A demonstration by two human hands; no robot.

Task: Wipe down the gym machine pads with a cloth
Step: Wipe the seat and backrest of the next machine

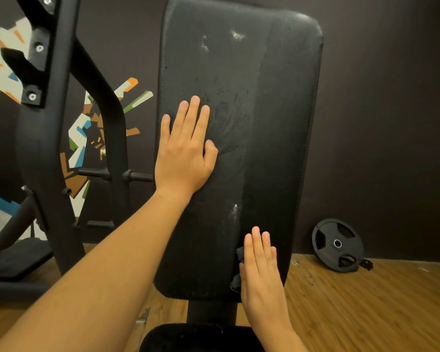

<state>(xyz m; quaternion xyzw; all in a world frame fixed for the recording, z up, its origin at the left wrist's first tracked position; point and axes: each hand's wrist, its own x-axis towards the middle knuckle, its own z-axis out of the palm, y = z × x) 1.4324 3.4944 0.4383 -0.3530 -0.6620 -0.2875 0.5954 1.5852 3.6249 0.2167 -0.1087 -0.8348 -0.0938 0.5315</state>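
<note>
readable text: none | weight plate (337, 243): markings too small to tell | wall mural (87, 130): shapes only

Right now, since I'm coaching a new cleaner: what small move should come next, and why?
Probably slide the right hand, pressed flat on the dark cloth, up the back pad. The cloth sits near the pad's bottom edge, pale smears show above it, and the left hand rests flat on the pad, apparently steadying it.

Both hands flat on the back pad (264, 97).
My left hand (186, 151) lies mid-pad, fingers straight, arm outstretched; my right hand (262, 270) sits at the pad's lower right, straight fingers pressing the cloth (240, 253).
</note>
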